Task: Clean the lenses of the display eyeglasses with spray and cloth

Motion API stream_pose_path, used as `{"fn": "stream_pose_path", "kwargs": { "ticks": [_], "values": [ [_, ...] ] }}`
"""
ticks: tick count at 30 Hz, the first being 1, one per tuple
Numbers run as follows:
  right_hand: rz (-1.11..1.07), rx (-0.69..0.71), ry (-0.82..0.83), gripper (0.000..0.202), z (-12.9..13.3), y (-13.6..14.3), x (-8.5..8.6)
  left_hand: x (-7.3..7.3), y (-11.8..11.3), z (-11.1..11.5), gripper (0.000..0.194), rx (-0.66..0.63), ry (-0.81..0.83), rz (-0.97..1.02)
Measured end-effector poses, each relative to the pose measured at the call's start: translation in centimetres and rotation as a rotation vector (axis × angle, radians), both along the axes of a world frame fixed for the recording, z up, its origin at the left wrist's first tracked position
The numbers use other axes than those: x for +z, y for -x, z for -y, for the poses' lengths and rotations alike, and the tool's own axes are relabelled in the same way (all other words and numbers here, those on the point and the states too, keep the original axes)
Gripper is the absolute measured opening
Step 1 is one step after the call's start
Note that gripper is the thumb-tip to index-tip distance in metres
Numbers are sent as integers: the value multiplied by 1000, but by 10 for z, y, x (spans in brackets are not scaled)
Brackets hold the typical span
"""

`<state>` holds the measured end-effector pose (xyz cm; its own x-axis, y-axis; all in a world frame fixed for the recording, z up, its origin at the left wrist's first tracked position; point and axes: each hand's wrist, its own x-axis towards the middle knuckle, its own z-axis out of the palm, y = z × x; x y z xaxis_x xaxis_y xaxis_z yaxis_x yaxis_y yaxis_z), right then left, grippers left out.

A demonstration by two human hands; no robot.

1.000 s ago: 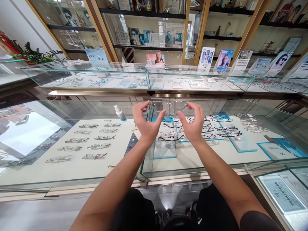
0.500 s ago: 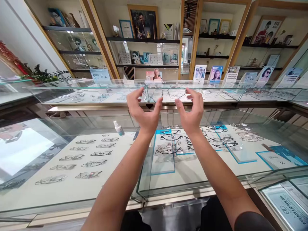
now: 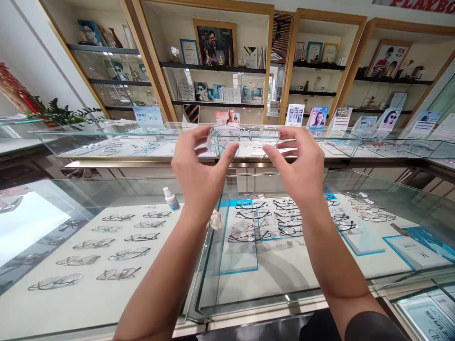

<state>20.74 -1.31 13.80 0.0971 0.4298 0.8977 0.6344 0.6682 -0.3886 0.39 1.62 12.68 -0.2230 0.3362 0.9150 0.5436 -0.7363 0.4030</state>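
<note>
A pair of thin-rimmed eyeglasses (image 3: 245, 137) with clear lenses is held up level above the glass counter. My left hand (image 3: 197, 173) grips its left end between fingers and thumb. On the opposite end, my right hand (image 3: 304, 173) pinches the frame the same way. The lenses span the gap between both hands, and the display behind shows through them. Parts of the temples are hidden by the fingers.
Below, a glass showcase holds rows of eyeglasses (image 3: 130, 254) on the left and dark frames (image 3: 250, 235) on the right. A white spray bottle (image 3: 171, 199) stands at the left. Beyond runs another glass counter (image 3: 142, 148) with advertising cards (image 3: 319, 117).
Both hands have come nearer to me and slightly farther apart, with the eyeglasses between them. The lenses now show more clearly. My view has shifted slightly upward.
</note>
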Motion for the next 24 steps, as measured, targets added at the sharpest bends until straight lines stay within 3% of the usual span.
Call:
{"fn": "stream_pose_path", "kwargs": {
  "ticks": [6, 24],
  "values": [
    [-26, -52, 17, 33, 9, -3, 1, 0, 4, 7, 47, -46, -33, -39],
    [4, -70, 93, 41, 11, -11, 1, -7, -16, 11, 49, 90, -96, -28]
  ]
}}
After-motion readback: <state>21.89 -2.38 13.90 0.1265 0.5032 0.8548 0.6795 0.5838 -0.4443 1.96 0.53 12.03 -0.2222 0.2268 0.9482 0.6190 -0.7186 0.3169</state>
